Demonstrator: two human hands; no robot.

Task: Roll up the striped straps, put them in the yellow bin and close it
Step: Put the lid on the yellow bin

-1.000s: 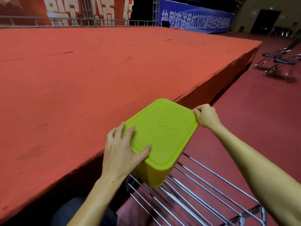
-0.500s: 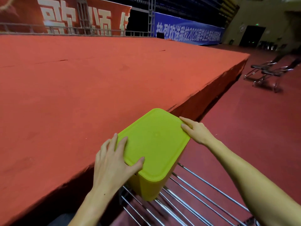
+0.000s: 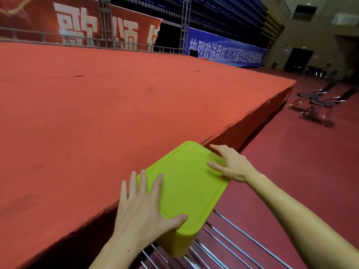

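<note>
Both hands lie with a slack, open grip on the lid [image 3: 186,183] of the yellow bin [image 3: 175,243], fingers straight and spread, curled round nothing. The left hand [image 3: 144,212] rests flat over the lid's near-left corner: its fingers [image 3: 143,181] point away across the left edge, and the thumb [image 3: 177,219] stretches along the near rim. The right hand [image 3: 231,165] lies on the far-right corner, palm down, with the index finger reaching along the far edge and the thumb pressed onto the lid's top surface. Neither hand pinches or wraps the lid; they only press on it from above.

The lid sits closed on the bin and covers its whole opening, so the inside is hidden. No striped straps show anywhere. The bin stands on a rack of chrome bars [image 3: 229,247], just beside the edge of a raised stage [image 3: 97,113] covered in red carpet. To the right lies a dark red floor [image 3: 301,162], with folding chairs [image 3: 318,101] standing well apart from the bin. Behind the stage hang a red banner [image 3: 77,24] and a blue banner [image 3: 225,50] with white characters.
</note>
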